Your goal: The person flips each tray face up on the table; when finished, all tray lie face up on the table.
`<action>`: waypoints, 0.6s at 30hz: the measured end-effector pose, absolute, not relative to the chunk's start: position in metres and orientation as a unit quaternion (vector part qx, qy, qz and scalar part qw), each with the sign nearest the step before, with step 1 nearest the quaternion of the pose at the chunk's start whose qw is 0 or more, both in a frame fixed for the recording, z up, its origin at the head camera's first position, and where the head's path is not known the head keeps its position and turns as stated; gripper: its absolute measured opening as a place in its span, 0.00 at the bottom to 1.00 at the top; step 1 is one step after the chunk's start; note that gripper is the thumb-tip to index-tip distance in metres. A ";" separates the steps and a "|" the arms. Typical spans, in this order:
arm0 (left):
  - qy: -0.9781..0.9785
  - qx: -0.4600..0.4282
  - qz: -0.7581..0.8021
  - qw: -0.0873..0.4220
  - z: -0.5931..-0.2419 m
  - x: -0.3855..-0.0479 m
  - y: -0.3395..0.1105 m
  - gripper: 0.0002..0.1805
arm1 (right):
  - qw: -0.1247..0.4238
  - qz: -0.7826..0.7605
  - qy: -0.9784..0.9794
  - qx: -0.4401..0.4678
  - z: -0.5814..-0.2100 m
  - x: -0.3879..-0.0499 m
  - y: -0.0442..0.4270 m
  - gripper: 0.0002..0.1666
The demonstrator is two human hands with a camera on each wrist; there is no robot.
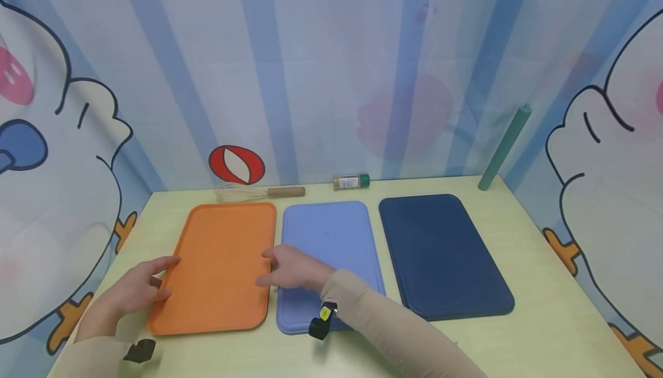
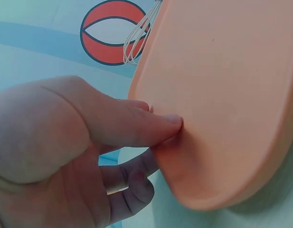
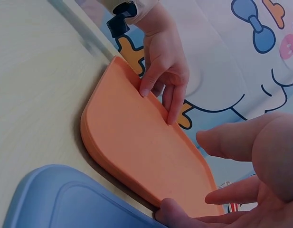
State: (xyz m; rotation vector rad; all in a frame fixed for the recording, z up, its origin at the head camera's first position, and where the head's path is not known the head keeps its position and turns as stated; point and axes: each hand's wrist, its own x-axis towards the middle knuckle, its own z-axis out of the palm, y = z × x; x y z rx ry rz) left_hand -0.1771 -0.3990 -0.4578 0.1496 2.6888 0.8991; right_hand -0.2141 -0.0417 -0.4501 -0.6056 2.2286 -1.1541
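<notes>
An orange tray (image 1: pixel 217 263) lies on the left part of the table. At its left edge my left hand (image 1: pixel 132 291) grips the rim; the left wrist view shows the thumb of that hand (image 2: pixel 89 137) on the inner side of the tray (image 2: pixel 222 95) and other fingers partly hidden past the rim. My right hand (image 1: pixel 292 268) is at the tray's right edge, above the light blue tray (image 1: pixel 331 228). In the right wrist view this hand (image 3: pixel 255 175) has its thumb and fingers spread, some fingertips by the orange rim; firm contact there is unclear.
A dark blue tray (image 1: pixel 440 251) lies to the right. Behind the trays are a whisk (image 1: pixel 286 192) and a small green-capped jar (image 1: pixel 349 182). A green stick-like object (image 1: pixel 505 148) leans at the back right corner. Printed curtains surround the table's back and sides.
</notes>
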 end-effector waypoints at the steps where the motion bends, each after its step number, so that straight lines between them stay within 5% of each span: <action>1: 0.938 0.053 0.310 0.148 -0.459 -0.177 -0.399 0.39 | 0.276 -0.429 0.830 -0.226 -0.450 -0.214 -0.042 0.43; 18: 0.937 0.060 0.313 0.143 -0.462 -0.178 -0.399 0.39 | 0.283 -0.418 0.831 -0.235 -0.446 -0.212 -0.039 0.44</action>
